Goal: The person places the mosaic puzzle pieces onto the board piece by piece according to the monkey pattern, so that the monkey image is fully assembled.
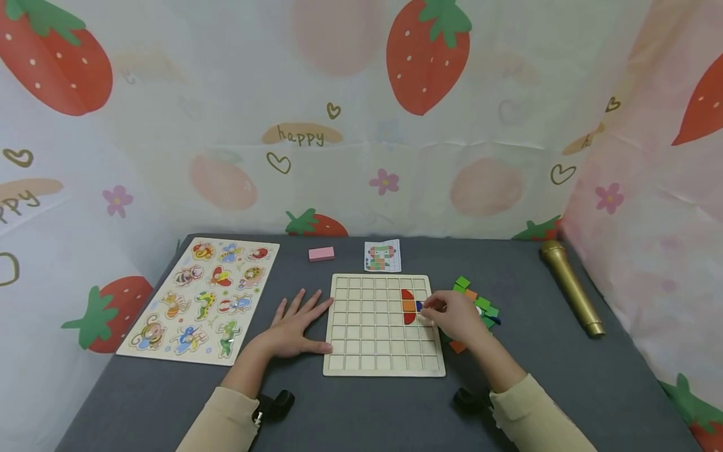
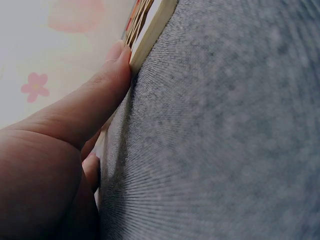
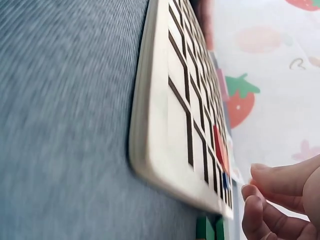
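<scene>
A pale wooden grid board (image 1: 361,342) lies on the dark cloth. My left hand (image 1: 296,329) rests at its left edge with fingers spread, and the thumb (image 2: 107,82) touches the rim. Near the board's right side, two red rounded pieces (image 1: 408,318) sit above and below orange squares (image 1: 408,306). A small blue piece (image 1: 419,306) lies just right of the orange. Over that spot, my right hand (image 1: 454,314) has its thumb and forefinger close together. In the right wrist view the fingertips appear apart from the blue piece (image 3: 225,180); whether they pinch something small is unclear.
Green, orange and other loose pieces (image 1: 491,311) are heaped right of the board, partly behind the right hand. A pattern card (image 1: 383,256) and a pink block (image 1: 321,254) lie beyond it. An animal picture board (image 1: 198,301) is at left, a gold cylinder (image 1: 572,289) at right.
</scene>
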`<state>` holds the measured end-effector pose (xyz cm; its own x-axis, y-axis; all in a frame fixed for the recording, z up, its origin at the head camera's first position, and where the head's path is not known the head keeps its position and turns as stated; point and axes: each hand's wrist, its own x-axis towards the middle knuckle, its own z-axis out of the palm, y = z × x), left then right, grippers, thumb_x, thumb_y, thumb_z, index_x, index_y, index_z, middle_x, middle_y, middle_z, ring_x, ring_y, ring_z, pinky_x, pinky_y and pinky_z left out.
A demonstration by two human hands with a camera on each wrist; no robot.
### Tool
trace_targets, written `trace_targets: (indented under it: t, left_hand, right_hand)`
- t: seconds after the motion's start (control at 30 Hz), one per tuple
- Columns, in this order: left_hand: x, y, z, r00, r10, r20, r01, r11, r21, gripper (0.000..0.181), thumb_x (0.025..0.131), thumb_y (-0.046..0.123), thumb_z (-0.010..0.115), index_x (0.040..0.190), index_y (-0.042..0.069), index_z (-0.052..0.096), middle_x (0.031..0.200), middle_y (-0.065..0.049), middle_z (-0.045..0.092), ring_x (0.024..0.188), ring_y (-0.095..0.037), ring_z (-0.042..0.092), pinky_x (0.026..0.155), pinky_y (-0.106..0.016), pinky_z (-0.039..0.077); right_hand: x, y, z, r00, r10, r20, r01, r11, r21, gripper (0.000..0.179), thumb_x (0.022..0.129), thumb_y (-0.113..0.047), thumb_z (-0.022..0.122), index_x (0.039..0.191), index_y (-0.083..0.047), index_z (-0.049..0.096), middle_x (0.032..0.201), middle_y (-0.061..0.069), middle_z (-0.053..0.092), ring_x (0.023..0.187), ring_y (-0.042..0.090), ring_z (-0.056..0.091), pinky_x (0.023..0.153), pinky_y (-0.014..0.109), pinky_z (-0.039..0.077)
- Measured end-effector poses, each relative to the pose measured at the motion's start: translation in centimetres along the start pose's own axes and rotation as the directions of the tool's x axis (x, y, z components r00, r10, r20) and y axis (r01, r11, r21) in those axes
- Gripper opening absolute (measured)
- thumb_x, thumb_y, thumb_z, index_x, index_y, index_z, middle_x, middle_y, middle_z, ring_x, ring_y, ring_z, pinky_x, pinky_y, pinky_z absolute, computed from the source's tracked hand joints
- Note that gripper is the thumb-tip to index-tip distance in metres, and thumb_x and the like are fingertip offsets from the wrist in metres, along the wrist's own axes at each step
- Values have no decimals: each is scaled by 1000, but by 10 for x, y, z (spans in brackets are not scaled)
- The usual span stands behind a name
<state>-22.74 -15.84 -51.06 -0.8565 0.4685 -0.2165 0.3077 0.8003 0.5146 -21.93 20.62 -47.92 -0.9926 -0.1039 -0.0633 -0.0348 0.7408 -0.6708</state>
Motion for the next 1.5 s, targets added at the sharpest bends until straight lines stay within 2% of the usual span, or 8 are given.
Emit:
trace_targets:
  t: [0.17, 0.4, 0.57, 0.77, 0.87, 1.13, 1.37, 1.5]
  left_hand:
    - [0, 0, 1, 1000, 2, -2, -2, 1000, -3, 102, 80, 67, 73, 162, 32, 23, 171, -4, 10, 157, -36, -9, 121, -63, -10]
    - [0, 1, 0, 1000, 0, -4, 0, 1000, -6, 102, 80, 66, 74, 162, 32, 24, 171, -4, 10, 157, -36, -9, 121, -63, -10]
    - [0, 0, 0, 1000, 1, -6, -1, 1000, -4, 102, 80, 66, 74, 162, 32, 24, 171, -4, 10, 157, -36, -9, 121, -63, -10]
    - [0, -1, 0, 1000, 5, -4, -5, 1000, -1, 102, 80, 67, 74, 162, 32, 23, 171, -4, 9, 157, -36, -9, 121, -63, -10]
    - [-1, -1, 0, 1000, 6, -2, -6, 1000, -7, 103, 80, 66, 73, 162, 32, 23, 171, -4, 9, 157, -36, -9, 121, -63, -10]
    - [-1, 1, -1, 1000, 11, -3, -11, 1000, -4, 102, 81, 66, 73, 162, 31, 23, 171, -5, 9, 157, -37, -9, 121, -63, -10]
    - [-2, 1, -2, 1000, 7, -2, -7, 1000, -18, 102, 81, 65, 74, 162, 32, 22, 171, -5, 9, 157, -36, -9, 121, -62, -11]
    - [-2, 1, -1, 1000, 7, -4, -7, 1000, -13, 102, 81, 65, 74, 162, 32, 23, 171, -4, 9, 157, -36, -9, 121, -63, -11]
  right_hand:
    - [-4, 15, -10, 1000, -14, -13, 14, 1000, 1, 14, 94, -18, 73, 104, -8, 75, 96, 5, 72, 81, 17, 63, 62, 30, 53]
    - [-13, 27, -21, 1000, 15, -25, -14, 999, 47, 19, 94, -15, 72, 110, -5, 74, 97, 7, 72, 68, 14, 64, 58, 29, 56]
    - [-13, 32, -21, 1000, 2, -6, -3, 1000, -16, 22, 91, -16, 76, 112, -8, 76, 96, 4, 72, 77, 14, 61, 61, 28, 52]
    - [-12, 42, -20, 997, -27, 70, 34, 995, -96, 32, 89, -17, 78, 120, -10, 74, 98, 5, 68, 79, 16, 55, 62, 29, 46]
    - [-11, 44, -20, 997, -26, 74, 34, 993, -111, 32, 89, -18, 79, 120, -9, 73, 98, 5, 67, 79, 17, 54, 63, 30, 46]
    - [-10, 38, -24, 998, 45, 39, -42, 997, -68, 20, 91, -19, 77, 103, -7, 67, 95, 7, 65, 76, 18, 57, 63, 29, 49]
    - [-10, 21, -25, 1000, -1, 22, 0, 1000, 28, 20, 94, -22, 73, 105, -7, 67, 92, 7, 68, 68, 18, 63, 59, 30, 53]
    - [-6, 12, -22, 999, -35, 1, 34, 999, 34, 18, 94, -23, 74, 104, -8, 71, 90, 6, 69, 69, 16, 61, 58, 30, 51]
